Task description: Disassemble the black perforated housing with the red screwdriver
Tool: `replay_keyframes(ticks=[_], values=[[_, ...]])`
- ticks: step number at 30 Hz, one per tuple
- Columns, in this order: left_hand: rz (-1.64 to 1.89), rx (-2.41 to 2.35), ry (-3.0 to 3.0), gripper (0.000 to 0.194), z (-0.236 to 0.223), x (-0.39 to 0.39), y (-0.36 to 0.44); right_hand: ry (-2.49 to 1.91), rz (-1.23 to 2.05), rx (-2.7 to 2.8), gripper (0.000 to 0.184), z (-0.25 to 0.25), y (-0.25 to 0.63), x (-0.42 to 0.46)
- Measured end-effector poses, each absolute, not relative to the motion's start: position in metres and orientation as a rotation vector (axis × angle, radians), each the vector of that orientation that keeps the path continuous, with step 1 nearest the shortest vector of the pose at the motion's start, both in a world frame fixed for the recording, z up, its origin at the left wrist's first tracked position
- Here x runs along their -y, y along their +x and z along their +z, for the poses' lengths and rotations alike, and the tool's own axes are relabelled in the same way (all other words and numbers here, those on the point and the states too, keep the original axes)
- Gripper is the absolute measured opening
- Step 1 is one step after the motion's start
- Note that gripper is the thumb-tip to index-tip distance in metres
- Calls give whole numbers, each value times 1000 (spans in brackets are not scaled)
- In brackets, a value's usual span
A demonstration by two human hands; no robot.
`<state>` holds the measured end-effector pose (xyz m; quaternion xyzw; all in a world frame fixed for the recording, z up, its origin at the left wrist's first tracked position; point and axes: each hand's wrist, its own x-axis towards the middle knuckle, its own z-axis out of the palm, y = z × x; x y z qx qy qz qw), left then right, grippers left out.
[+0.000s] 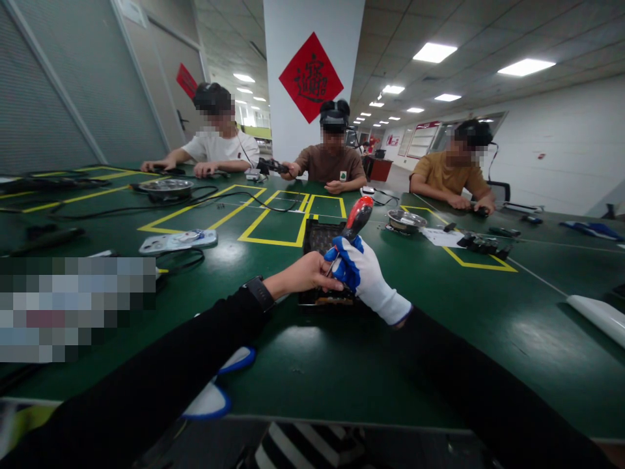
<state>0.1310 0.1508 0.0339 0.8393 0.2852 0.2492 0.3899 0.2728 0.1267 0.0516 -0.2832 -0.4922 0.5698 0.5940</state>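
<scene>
My right hand [362, 273], in a white glove with blue palm and fingers, is closed around a screwdriver [360, 216]. Its red and black handle sticks up and leans to the right, and part of the thin metal shaft shows below. My left hand [310, 273] is bare, with a dark watch on the wrist. Its fingers are closed beside the shaft; whatever they pinch is too small or hidden to name. Beneath both hands lies a black open box or housing [319, 236], partly covered by them. A brownish part shows at its near edge.
A white and blue glove [209, 400] lies at the table's near edge. A pale tray [178, 241], cables and a round metal dish [168, 189] are on the left. Another metal dish [406, 220] and black parts [484, 244] lie on the right. Three people sit across the table.
</scene>
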Motion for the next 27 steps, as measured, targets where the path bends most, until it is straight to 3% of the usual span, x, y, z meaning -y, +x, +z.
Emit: replay_keyframes(ticks=[16,27], values=[[761,-647,1986,37,29,-152,136,-626,1187,889,32,55,312,-147],[699,-692,2282,25,32,-154,135,-681,1180,981,34,48,320,-140]])
